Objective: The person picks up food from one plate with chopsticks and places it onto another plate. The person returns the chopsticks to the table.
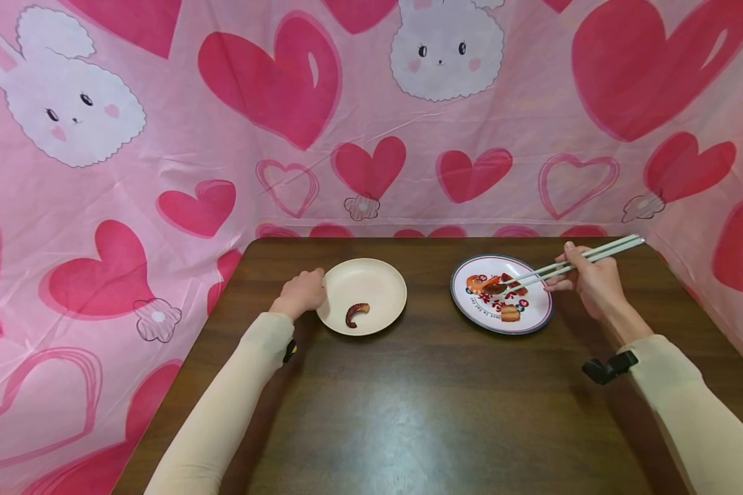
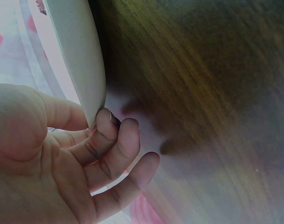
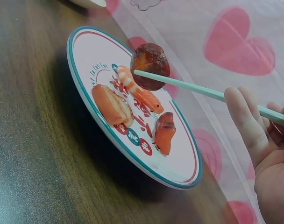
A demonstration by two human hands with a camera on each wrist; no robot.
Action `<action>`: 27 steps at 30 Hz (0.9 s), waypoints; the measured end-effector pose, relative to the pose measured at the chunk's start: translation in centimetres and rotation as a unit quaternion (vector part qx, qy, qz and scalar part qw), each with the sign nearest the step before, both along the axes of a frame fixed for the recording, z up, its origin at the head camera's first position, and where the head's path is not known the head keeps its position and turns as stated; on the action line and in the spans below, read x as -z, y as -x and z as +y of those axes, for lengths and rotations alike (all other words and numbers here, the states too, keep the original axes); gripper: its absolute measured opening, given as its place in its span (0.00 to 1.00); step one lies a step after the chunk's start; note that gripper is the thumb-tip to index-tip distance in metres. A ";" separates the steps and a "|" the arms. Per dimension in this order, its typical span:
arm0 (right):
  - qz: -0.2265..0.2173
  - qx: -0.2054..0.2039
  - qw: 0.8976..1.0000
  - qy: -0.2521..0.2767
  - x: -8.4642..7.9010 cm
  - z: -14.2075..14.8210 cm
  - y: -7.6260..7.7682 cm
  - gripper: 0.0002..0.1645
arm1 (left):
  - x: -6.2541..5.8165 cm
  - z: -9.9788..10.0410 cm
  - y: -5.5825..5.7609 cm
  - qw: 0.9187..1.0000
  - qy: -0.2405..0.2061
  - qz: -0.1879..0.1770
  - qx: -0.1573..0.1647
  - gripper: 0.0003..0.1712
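Observation:
My left hand (image 1: 300, 292) pinches the left rim of a cream plate (image 1: 380, 289), thumb on one side and fingertips under the edge in the left wrist view. On that plate lies a curled dark reddish-brown food piece (image 1: 350, 317). A pair of pale green chopsticks (image 1: 600, 251) is held in my right hand (image 1: 597, 282), tips over a patterned white plate (image 1: 535, 316). At the tips, a glossy brown roundish food piece (image 3: 151, 53) appears raised above the plate. An orange-and-white shrimp (image 3: 144, 97), a red-brown piece (image 3: 165, 135) and tan ribbed food (image 3: 109, 105) lie on this plate.
Both plates stand toward the far side of a dark wooden table (image 1: 371, 399), with a gap between them. A pink cloth (image 1: 396, 117) with hearts and rabbits hangs behind and beside the table. Black straps sit on both wrists.

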State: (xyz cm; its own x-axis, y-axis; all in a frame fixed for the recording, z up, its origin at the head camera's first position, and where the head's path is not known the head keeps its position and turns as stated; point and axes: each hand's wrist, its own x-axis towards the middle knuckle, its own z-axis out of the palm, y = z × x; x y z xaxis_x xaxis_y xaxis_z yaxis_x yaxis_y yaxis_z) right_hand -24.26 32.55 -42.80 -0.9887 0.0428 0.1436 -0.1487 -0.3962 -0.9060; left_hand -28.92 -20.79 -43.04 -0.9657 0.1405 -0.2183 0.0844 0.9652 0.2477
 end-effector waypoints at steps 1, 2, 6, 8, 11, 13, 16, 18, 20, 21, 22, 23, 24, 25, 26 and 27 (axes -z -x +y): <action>0.001 -0.003 1.000 0.001 0.0 0.0 0.0 0.17 | 0.0 0.0 0.0 1.000 0.000 -0.001 0.001 0.21; 0.001 -0.006 1.000 0.003 -0.1 0.0 0.0 0.16 | 0.0 0.0 0.0 1.000 -0.001 -0.001 0.000 0.21; 0.002 -0.015 1.000 0.005 -0.3 0.0 0.1 0.16 | 0.0 0.0 -0.1 1.000 -0.003 -0.002 -0.002 0.21; 0.001 -0.019 1.000 0.005 -0.5 0.0 0.2 0.16 | 0.0 0.0 -0.1 1.000 -0.002 -0.001 -0.003 0.21; 0.000 -0.029 1.000 0.005 -0.7 0.0 0.2 0.16 | 0.1 0.0 -0.1 1.000 -0.001 0.001 -0.001 0.21; 0.000 -0.036 0.999 0.004 -0.9 -0.1 0.3 0.16 | 0.0 0.0 -0.1 1.000 0.000 0.001 0.000 0.21; 0.001 -0.049 0.999 0.006 -1.0 0.0 0.4 0.17 | -0.1 0.1 -0.2 1.000 -0.001 0.000 -0.001 0.21; 0.000 -0.055 0.998 0.006 -1.1 -0.1 0.4 0.17 | -0.2 0.1 -0.2 1.000 -0.002 -0.002 -0.002 0.22; -0.001 -0.061 0.998 0.006 -1.1 -0.1 0.5 0.17 | -0.2 0.2 -0.2 1.000 -0.004 -0.004 -0.004 0.22; -0.002 -0.063 0.998 0.005 -1.2 -0.1 0.5 0.17 | -0.1 0.1 -0.2 1.000 -0.005 -0.005 -0.004 0.22; -0.003 -0.065 0.998 0.004 -1.2 -0.2 0.6 0.17 | -0.1 0.1 -0.1 1.000 -0.005 -0.004 -0.003 0.22; -0.004 -0.067 0.998 0.005 -1.3 -0.2 0.6 0.17 | -0.1 0.1 -0.1 1.000 -0.005 -0.005 -0.003 0.22; -0.005 -0.068 0.998 0.005 -1.3 -0.3 0.7 0.18 | -0.1 0.1 -0.1 1.000 -0.005 -0.005 -0.003 0.22; -0.007 -0.069 0.998 0.004 -1.3 -0.3 0.7 0.18 | -0.1 0.1 -0.1 1.000 -0.005 -0.005 -0.003 0.22; -0.008 -0.070 0.997 0.005 -1.4 -0.4 0.7 0.18 | -0.1 0.1 -0.1 1.000 -0.006 -0.006 -0.004 0.22; -0.010 -0.071 0.997 0.006 -1.4 -0.4 0.7 0.18 | -0.1 0.1 -0.1 1.000 -0.006 -0.006 -0.005 0.22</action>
State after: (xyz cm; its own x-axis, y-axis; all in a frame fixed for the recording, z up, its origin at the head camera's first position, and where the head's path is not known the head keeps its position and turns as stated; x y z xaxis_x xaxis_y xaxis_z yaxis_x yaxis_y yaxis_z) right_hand -24.99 32.16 -41.41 -0.9876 -0.0966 0.1235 -0.0717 -0.4224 -0.9036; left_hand -28.83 -20.74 -42.94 -0.9641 0.1344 -0.2290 0.0724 0.9628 0.2603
